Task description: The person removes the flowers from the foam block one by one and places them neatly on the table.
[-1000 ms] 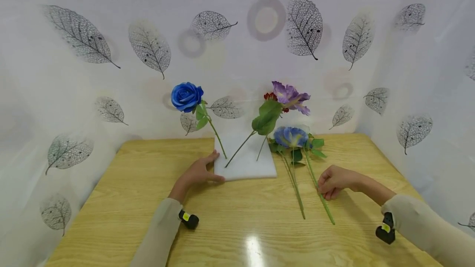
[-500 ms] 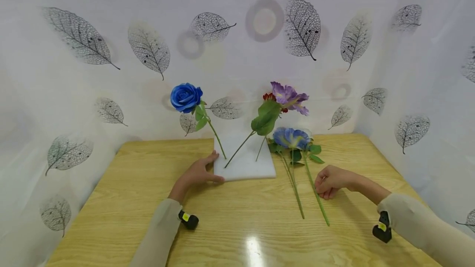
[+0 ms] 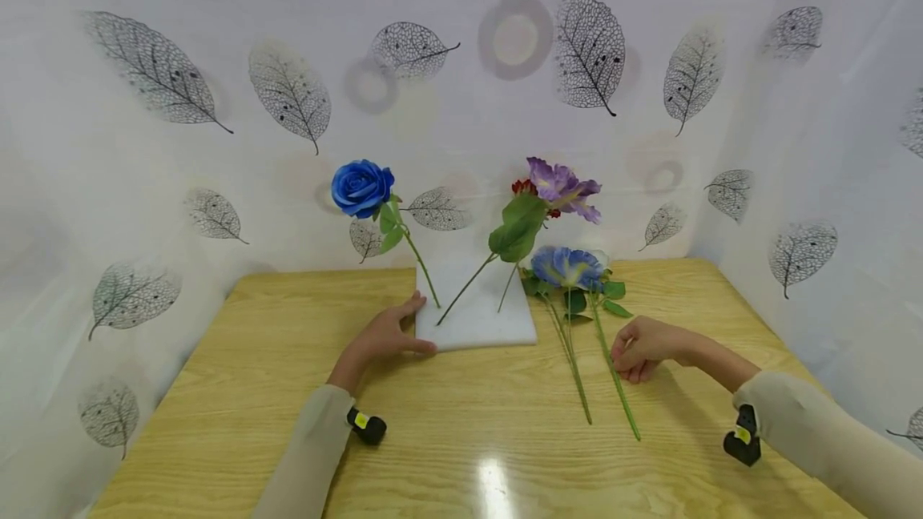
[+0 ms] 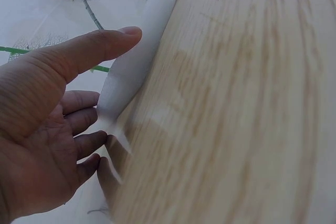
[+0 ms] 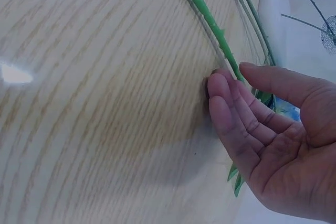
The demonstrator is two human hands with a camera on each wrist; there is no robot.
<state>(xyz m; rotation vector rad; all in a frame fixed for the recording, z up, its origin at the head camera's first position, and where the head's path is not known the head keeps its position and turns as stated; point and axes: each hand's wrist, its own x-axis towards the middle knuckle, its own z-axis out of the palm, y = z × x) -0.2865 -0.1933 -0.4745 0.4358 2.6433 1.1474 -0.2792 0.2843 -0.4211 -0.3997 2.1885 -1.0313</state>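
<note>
A white foam board [image 3: 483,331] lies at the table's back middle. Rising at a slant from it are a blue rose [image 3: 362,189], a purple flower [image 3: 566,189] and a partly hidden red flower [image 3: 524,187]. My left hand [image 3: 385,336] rests against the board's left front corner, thumb along the front edge, fingers by the left side; the left wrist view shows them fairly straight. To the right, my right hand [image 3: 649,349] pinches a green flower stem [image 5: 210,22] between thumb and fingertips. That stem lies on the table, its leafy upper end beside a blue-violet flower [image 3: 566,267] that partly covers a white bloom.
More green stems [image 3: 573,367] lie just left of the pinched one, with leaves [image 3: 574,301] bunched near the board's right side. The wooden table [image 3: 433,455] ends at a leaf-printed curtain [image 3: 461,126] at the back and sides.
Over the last second my right hand has shifted slightly left, and the pinched stem's lower end has swung left with it. My left hand and the foam board have stayed put.
</note>
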